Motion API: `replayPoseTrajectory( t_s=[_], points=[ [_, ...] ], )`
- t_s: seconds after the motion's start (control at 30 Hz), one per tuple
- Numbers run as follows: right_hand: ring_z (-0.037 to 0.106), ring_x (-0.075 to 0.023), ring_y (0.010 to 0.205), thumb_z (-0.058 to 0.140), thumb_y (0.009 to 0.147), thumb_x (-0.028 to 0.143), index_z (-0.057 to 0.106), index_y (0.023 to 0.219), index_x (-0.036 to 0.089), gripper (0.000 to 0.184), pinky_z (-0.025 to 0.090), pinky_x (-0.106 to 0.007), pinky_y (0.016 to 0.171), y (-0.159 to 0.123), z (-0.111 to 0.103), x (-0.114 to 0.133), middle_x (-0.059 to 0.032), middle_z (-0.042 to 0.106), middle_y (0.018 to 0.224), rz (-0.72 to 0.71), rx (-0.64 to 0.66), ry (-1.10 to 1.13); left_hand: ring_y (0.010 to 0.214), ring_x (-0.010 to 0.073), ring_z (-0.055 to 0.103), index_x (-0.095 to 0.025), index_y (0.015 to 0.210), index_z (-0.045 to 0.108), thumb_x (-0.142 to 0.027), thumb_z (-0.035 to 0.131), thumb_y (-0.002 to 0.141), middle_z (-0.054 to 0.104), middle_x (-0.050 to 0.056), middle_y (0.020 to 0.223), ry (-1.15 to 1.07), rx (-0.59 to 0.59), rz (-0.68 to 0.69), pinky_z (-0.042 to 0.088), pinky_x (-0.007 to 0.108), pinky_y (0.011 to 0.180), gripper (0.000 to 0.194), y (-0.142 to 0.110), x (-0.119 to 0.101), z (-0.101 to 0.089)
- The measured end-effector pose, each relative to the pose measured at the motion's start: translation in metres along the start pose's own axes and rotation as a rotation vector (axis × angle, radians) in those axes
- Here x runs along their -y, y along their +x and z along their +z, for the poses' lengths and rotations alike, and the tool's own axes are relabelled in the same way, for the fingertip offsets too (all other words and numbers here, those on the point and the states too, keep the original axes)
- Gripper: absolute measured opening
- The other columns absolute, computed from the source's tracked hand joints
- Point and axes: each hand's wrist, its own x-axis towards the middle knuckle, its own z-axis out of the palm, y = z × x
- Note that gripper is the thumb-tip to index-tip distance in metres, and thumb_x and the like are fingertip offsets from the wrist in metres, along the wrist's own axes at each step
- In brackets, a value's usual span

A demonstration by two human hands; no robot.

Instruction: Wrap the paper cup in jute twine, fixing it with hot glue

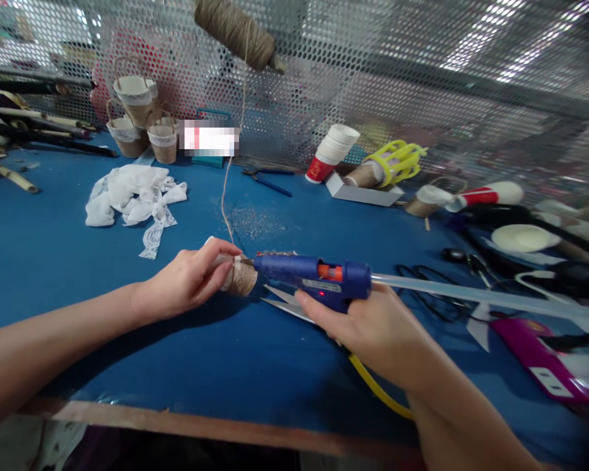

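My left hand (189, 281) is closed round a small paper cup (239, 277) partly wrapped in brown twine, held on its side just above the blue table (78, 255). My right hand (373, 327) grips a blue hot glue gun (314, 275), whose nozzle touches the cup's wrapped side. A clear glue stick (471, 294) juts out of the gun's back, and a yellow cord (377, 389) runs down from under my right hand. A twine strand (228, 196) rises from the cup to a twine spool (235, 29) hanging on the mesh wall.
White lace scraps (132, 193) lie at the left. Three small finished baskets (140, 121) stand by the mesh. Stacked paper cups (331, 154), a yellow frame (397, 160), blue pliers (267, 178), black scissors (432, 288), a purple box (544, 366) and cables crowd the right.
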Motion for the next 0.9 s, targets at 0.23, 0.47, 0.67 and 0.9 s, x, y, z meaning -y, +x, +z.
replayPoseTrajectory(
  t_s=[0.23,0.47,0.67,0.9],
  points=[
    [0.038,-0.0071,0.029,0.055,0.074,0.024,0.040,0.044,0.021,0.033,0.032,-0.019,0.030,0.0013,0.0006,0.0012,0.0075,0.041,0.032,0.129,0.035,0.125,0.043,0.0061,0.049,-0.011,0.106,0.046,-0.019,0.035,0.085,0.055,-0.004,0.057,0.009,0.014,0.006,0.037,0.016,0.044,0.024,0.0000,-0.0003,-0.0011],
    [0.040,-0.0083,0.031,0.054,0.074,0.025,0.039,0.043,0.022,0.035,0.035,-0.020,0.035,0.0053,0.0055,-0.0035,0.0069,0.040,0.031,0.114,0.020,0.113,0.047,0.0072,0.052,-0.012,0.108,0.046,-0.019,0.036,0.086,0.057,-0.003,0.060,0.009,0.024,-0.010,0.040,0.017,0.048,0.026,-0.0004,-0.0017,-0.0012],
    [0.040,-0.0099,0.034,0.052,0.073,0.032,0.044,0.048,0.022,0.028,0.035,-0.022,0.036,0.0015,0.0019,-0.0018,0.0063,0.038,0.033,0.190,0.072,0.138,0.047,0.0074,0.052,-0.012,0.109,0.045,-0.022,0.035,0.086,0.060,-0.001,0.063,0.006,0.040,-0.027,0.040,0.017,0.048,0.027,-0.0007,-0.0004,-0.0008],
    [0.040,-0.0108,0.037,0.053,0.071,0.038,0.044,0.046,0.022,0.031,0.035,-0.024,0.037,-0.0011,-0.0030,0.0026,0.0042,0.042,0.037,0.293,0.139,0.138,0.046,0.0069,0.051,-0.012,0.108,0.046,-0.021,0.036,0.086,0.060,-0.001,0.063,0.030,0.006,0.011,0.039,0.016,0.046,0.026,-0.0014,0.0006,-0.0001]
  ],
)
